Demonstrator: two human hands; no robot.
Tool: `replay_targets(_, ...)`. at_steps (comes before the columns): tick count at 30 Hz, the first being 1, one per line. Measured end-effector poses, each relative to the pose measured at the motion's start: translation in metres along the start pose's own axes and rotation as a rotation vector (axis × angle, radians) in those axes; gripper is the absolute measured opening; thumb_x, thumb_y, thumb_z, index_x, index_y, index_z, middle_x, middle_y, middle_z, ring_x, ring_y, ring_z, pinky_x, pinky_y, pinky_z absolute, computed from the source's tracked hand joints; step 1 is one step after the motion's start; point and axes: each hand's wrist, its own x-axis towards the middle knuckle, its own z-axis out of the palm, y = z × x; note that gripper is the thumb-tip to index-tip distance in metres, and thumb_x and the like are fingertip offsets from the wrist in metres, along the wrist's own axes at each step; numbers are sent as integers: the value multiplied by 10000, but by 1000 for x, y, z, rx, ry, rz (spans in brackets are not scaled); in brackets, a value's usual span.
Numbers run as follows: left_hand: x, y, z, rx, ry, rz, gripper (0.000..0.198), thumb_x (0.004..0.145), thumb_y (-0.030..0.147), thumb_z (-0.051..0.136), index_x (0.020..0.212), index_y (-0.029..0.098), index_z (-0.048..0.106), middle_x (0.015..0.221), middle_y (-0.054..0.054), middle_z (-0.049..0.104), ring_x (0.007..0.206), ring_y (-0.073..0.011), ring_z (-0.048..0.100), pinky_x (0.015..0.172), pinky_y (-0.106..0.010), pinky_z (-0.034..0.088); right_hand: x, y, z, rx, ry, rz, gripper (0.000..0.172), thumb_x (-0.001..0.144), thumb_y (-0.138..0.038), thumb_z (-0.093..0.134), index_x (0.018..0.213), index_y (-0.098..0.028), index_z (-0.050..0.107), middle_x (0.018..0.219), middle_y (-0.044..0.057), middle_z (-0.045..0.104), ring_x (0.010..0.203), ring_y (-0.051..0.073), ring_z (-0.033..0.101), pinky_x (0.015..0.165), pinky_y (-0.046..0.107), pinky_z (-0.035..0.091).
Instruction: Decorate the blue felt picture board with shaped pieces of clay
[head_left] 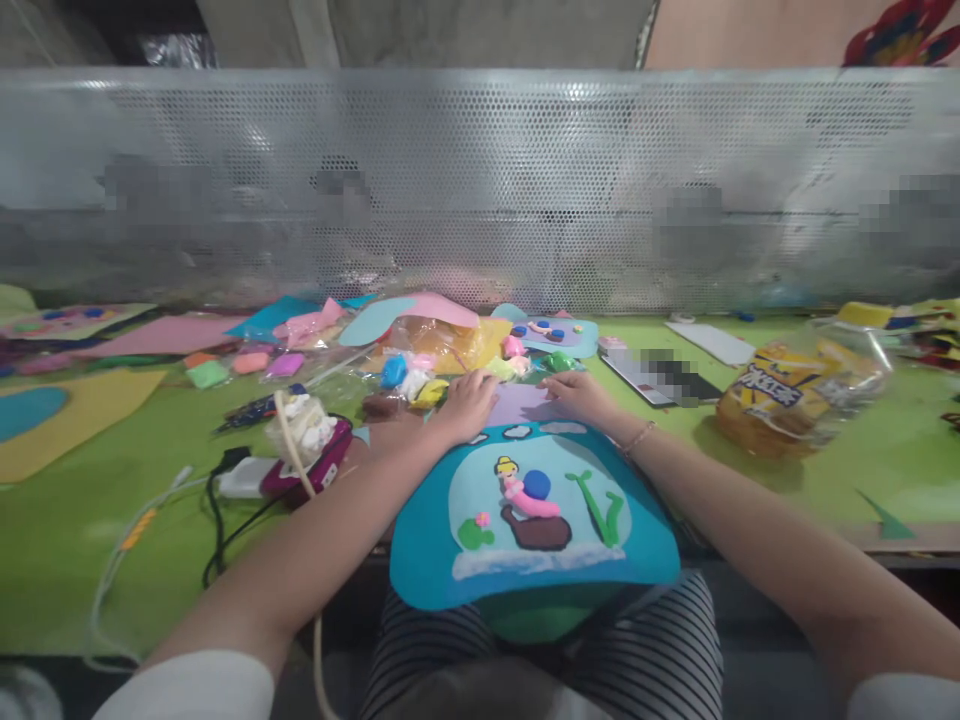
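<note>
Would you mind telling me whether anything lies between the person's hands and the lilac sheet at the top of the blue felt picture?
Nothing visible does. The left hand and right hand both rest directly on the lilac sheet, just beyond the blue felt picture. The clay pieces lie beside it, to the left.

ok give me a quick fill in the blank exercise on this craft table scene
1. Both hands, left hand and right hand, rest on a pale ____ sheet.
2. The blue felt picture shows a small figure with ____ hair.
3. The table has a ____ top.
4. The right wrist wears a thin ____.

Missing words: purple; yellow; green; bracelet
</note>
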Motion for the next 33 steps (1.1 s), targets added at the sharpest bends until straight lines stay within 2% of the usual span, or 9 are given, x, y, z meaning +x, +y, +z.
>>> replay_targets(5,6,-4,2,-75,-22,-42,351,922,248,364,1238,186,503,1208,-106,488,1159,-249,445,984,-463,345,0,5,7,33,-59,117,344,793,-418,534,872,-135,713,658,16,645,470,81,439,443,208,351)
replay_targets(7,8,-8,3,-140,-29,-64,342,922,243,353,1220,211,518,1179,-87,501,1157,-234,451,984,-458,354,1,9,11,67,-67,87,376,788,-454,539,902,-140,712,676,12,645,480,79,441,439,203,338)
replay_targets(10,10,-12,4,-218,-16,-86,346,915,236,356,1224,215,511,1148,-75,506,1157,-219,452,994,-440,357,2,15,15,-18,-83,55,379,782,-464,554,927,-153,716,701,4,656,499,73,461,450,191,320)
replay_targets(13,12,-15,5,-233,-8,-81,358,904,236,365,1234,219,501,1130,-70,502,1145,-221,453,997,-445,355,1,14,18,-16,-93,35,380,808,-448,528,947,-145,711,728,11,669,526,79,494,480,195,354)
replay_targets(17,17,-17,7,-209,-16,-55,391,880,240,391,1256,201,491,1128,-79,490,1137,-232,447,1003,-437,351,-5,3,22,20,-37,73,345,850,-385,486,939,-134,706,750,34,686,568,102,540,540,214,419)
replay_targets(21,21,-19,9,-192,-33,-25,436,869,243,395,1290,162,471,1128,-100,478,1121,-244,447,1010,-417,348,-9,-6,25,2,-6,73,245,832,-329,539,852,-165,720,744,38,696,604,126,568,572,227,431)
replay_targets(27,18,-22,8,-132,-37,114,405,881,236,373,1265,181,489,1122,-106,496,1052,-245,479,956,-439,387,17,-6,20,52,-7,29,157,781,-247,595,696,-155,691,635,28,654,586,134,553,564,237,423)
replay_targets(30,15,-24,7,-152,25,140,399,887,198,352,1263,183,484,1117,-101,496,1037,-222,491,955,-410,399,34,-9,21,133,-26,-9,114,759,-230,604,759,-152,687,640,17,645,594,122,555,570,228,439)
replay_targets(33,13,-24,5,-146,63,133,394,881,195,367,1252,167,496,1126,-109,490,1047,-223,494,950,-398,411,38,-9,28,236,-15,-57,173,750,-241,602,888,-157,661,719,12,656,647,114,576,617,232,465)
